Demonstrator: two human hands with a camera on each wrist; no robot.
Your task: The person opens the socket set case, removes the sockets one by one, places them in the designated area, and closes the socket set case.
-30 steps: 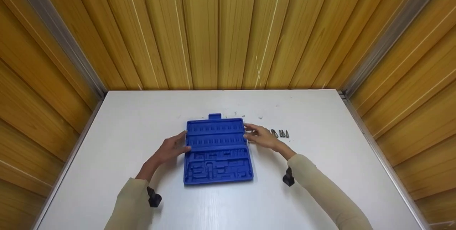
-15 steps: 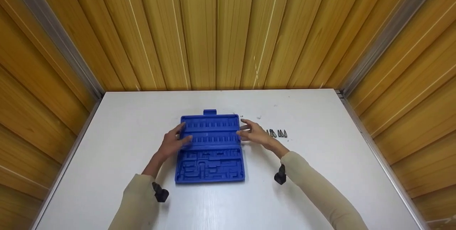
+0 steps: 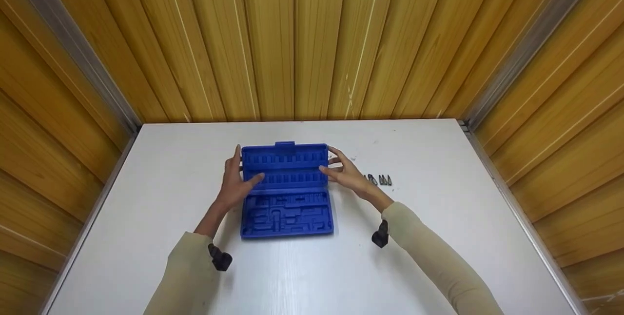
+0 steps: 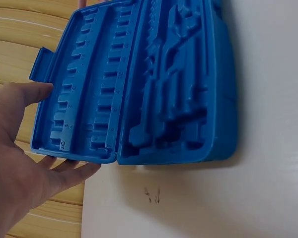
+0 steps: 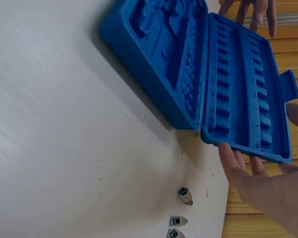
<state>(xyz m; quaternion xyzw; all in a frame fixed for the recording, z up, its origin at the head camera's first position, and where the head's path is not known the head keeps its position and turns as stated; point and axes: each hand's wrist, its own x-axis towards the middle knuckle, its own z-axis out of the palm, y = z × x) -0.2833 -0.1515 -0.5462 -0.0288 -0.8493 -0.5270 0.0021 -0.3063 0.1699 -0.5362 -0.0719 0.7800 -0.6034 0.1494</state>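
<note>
A blue plastic socket case (image 3: 287, 215) stands unfolded on the white table, its moulded slots bare. Its lid (image 3: 285, 165) is tilted up at the far side, with the latch tab (image 4: 42, 64) on the outer edge. My left hand (image 3: 233, 190) holds the lid's left end, thumb over the front and fingers along the outside. At the right end my right hand (image 3: 353, 179) grips the lid between thumb and fingers; the right wrist view shows its fingertips under the rim. Right of that hand lie several small pointed metal sockets (image 5: 184, 194), partly hidden by it in the head view.
The white table (image 3: 429, 237) runs back to a yellow wood-patterned wall (image 3: 312, 42), with similar panels on both sides. Small dark specks (image 4: 153, 196) dot the tabletop around the case.
The lid has swung upward from lying flatter, both hands rising with it. The case has shifted slightly left and away from the body. The sockets have stayed put.
</note>
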